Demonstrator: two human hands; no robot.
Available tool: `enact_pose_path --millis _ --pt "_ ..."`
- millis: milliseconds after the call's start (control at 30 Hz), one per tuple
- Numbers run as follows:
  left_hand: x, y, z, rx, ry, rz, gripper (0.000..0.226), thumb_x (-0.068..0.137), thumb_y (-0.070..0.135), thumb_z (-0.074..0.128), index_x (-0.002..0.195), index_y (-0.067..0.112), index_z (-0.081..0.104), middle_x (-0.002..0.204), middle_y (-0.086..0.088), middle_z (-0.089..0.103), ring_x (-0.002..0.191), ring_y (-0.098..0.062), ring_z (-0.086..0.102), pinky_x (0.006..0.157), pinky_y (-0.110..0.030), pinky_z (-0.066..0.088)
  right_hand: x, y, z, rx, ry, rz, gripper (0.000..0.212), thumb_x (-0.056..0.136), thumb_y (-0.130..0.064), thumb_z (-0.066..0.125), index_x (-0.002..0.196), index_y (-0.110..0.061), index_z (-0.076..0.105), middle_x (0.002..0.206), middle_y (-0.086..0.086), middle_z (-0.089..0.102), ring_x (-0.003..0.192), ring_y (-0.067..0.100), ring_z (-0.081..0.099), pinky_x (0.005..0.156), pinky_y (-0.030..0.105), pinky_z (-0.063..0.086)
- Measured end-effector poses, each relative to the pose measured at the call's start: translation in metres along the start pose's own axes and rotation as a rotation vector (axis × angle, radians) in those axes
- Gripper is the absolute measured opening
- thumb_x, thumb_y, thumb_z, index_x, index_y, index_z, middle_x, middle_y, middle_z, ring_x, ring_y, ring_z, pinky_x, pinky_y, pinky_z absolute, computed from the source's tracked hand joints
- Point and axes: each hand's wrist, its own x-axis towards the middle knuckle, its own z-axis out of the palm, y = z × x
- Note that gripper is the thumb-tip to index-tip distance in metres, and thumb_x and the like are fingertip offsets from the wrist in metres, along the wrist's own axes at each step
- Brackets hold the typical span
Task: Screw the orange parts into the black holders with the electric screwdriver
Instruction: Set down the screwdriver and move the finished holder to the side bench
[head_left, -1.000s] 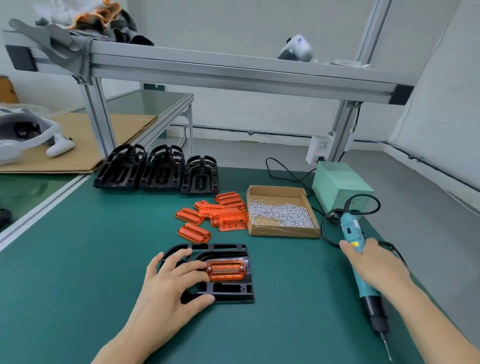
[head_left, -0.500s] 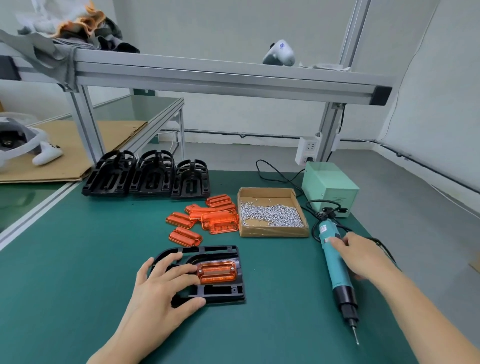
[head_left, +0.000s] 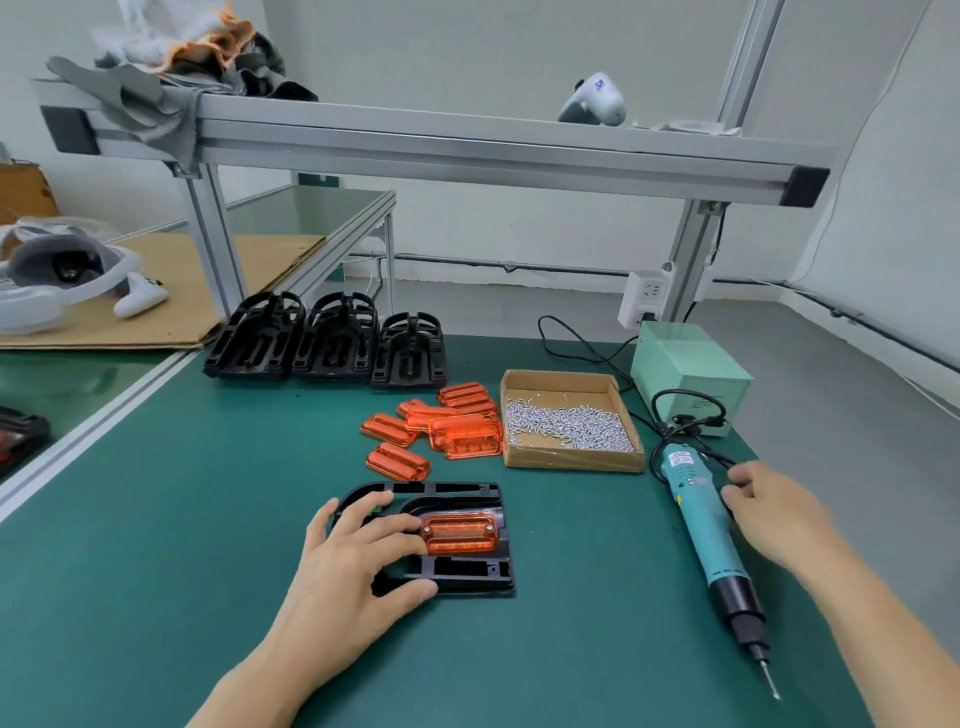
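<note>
A black holder (head_left: 470, 574) lies flat on the green mat, with an orange part (head_left: 460, 532) seated in its recess; two screw heads show at the part's ends. My left hand (head_left: 358, 558) rests on the holder's left side with spread fingers; the fingertips touch the orange part and the thumb lies at the front edge. The teal electric screwdriver (head_left: 709, 535) lies on the mat to the right, bit pointing toward me. My right hand (head_left: 776, 514) sits just right of it with loosely curled fingers, fingertips at its body, not gripping.
Several loose orange parts (head_left: 452, 431) lie behind the holder. A cardboard tray (head_left: 571, 463) of small screws (head_left: 566, 423) stands to their right. Spare black holders (head_left: 332, 340) line the back. A pale green power box (head_left: 691, 371) and cables sit at the back right.
My right hand brought the screwdriver forward, laid it on the mat and loosened its hold. The left hand stayed on the holder.
</note>
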Motion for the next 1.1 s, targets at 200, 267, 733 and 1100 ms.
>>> enact_pose_path --millis 200,267,733,1100 --pt "-0.001 0.001 -0.001 0.006 -0.023 -0.001 0.026 0.081 0.054 0.065 0.102 0.040 0.068 0.123 0.034 0.050 0.135 0.006 0.020 0.117 -0.033 -0.003 -0.041 -0.075 0.004 0.136 0.306 -0.456 0.033 0.098 -0.012 0.043 0.130 -0.010 0.053 0.113 0.008 0.057 0.103 0.028 0.053 0.083 0.040 0.042" --pt "-0.001 0.001 -0.001 0.006 -0.026 0.000 0.027 0.081 0.054 0.064 0.104 0.040 0.068 0.123 0.034 0.050 0.136 0.007 0.018 0.117 -0.033 -0.004 -0.052 -0.102 0.013 0.177 0.203 -0.615 0.032 0.099 -0.013 0.044 0.130 -0.013 0.054 0.119 0.003 0.058 0.111 0.023 0.051 0.092 0.035 0.039" --pt "0.000 -0.004 -0.002 0.013 -0.042 0.044 0.041 0.079 0.066 0.052 0.108 0.041 0.065 0.126 0.032 0.050 0.135 0.011 0.012 0.114 -0.027 -0.012 -0.060 -0.166 0.085 -0.001 -0.275 -0.897 0.044 0.102 -0.026 0.044 0.146 -0.025 0.037 0.147 -0.007 0.044 0.133 0.013 0.039 0.109 0.029 0.032" --pt "-0.001 -0.011 -0.010 0.068 -0.043 -0.009 0.037 0.080 0.063 0.055 0.111 0.044 0.063 0.139 0.033 0.030 0.136 0.011 0.000 0.114 -0.031 -0.015 -0.045 -0.166 0.085 0.067 -0.386 -0.832 0.037 0.101 -0.029 0.048 0.137 -0.025 0.051 0.122 -0.008 0.052 0.118 0.009 0.046 0.101 0.029 0.036"
